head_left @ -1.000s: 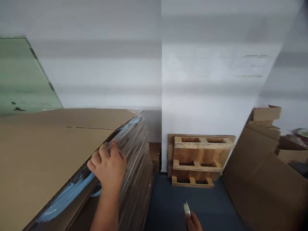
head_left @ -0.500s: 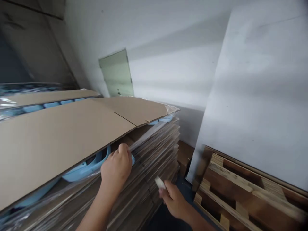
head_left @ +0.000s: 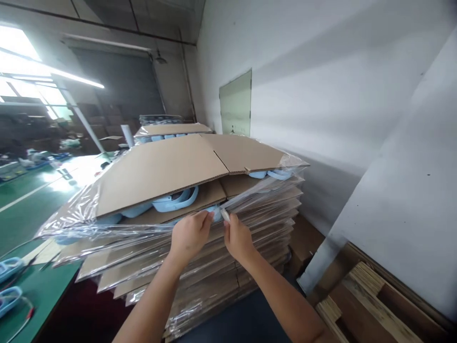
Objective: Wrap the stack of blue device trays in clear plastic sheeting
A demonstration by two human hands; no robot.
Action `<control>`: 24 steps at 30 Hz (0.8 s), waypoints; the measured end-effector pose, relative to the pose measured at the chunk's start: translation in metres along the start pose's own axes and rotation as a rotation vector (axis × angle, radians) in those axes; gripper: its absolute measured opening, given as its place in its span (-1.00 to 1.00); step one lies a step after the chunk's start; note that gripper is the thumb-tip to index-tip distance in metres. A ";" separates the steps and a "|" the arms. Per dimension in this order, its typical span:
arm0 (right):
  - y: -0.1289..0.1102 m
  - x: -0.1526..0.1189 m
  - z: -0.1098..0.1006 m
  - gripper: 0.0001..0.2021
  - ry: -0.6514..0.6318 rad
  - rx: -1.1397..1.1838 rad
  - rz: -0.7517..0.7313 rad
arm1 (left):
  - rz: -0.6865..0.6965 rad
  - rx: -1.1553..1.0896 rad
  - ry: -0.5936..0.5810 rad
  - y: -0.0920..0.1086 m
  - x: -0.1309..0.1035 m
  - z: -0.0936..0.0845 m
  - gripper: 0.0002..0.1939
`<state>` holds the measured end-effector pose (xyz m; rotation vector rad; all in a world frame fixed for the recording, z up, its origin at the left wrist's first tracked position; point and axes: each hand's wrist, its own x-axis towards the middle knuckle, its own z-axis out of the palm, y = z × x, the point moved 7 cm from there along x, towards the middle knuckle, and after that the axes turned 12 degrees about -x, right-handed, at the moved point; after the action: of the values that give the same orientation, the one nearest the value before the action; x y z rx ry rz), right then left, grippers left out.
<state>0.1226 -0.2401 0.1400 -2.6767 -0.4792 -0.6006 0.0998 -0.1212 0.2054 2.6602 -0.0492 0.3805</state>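
In front of me rises a stack of cardboard layers wrapped in clear stretch film [head_left: 246, 202]. Its top cardboard sheet [head_left: 171, 164] is lifted along the near edge, and a light blue plastic part [head_left: 176, 201] shows beneath. My left hand [head_left: 191, 236] is closed, pinching the film at the stack's near side. Just to its right, my right hand [head_left: 238, 237] grips a small whitish flat tool [head_left: 225, 215], its tip against or very close to the film. The tool's exact kind is unclear.
Wooden pallets [head_left: 371, 305] lean by the white wall at lower right. On the left, a green table [head_left: 53, 295] bears blue parts [head_left: 10, 269] and cables. A second wrapped stack [head_left: 171, 128] stands behind, near a pale green door [head_left: 235, 105].
My right hand has come up with the whitish tool to meet the film beside my left hand. My left hand keeps its hold on the film. The view has swung left.
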 end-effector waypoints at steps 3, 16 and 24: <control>0.005 -0.011 0.021 -0.73 -0.108 -0.074 0.057 | -0.003 -0.023 0.027 0.000 -0.006 0.003 -0.57; 0.006 -0.046 -0.021 -0.79 -0.028 -0.009 0.049 | 0.034 -0.255 0.106 -0.008 -0.008 0.006 -0.56; 0.033 -0.070 0.059 -0.77 -0.446 -0.215 0.119 | 0.136 -0.291 0.122 -0.017 -0.015 0.013 -0.56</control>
<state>0.0959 -0.2623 0.0487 -3.0246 -0.3814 -0.0128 0.0903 -0.1120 0.1830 2.3488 -0.2304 0.5350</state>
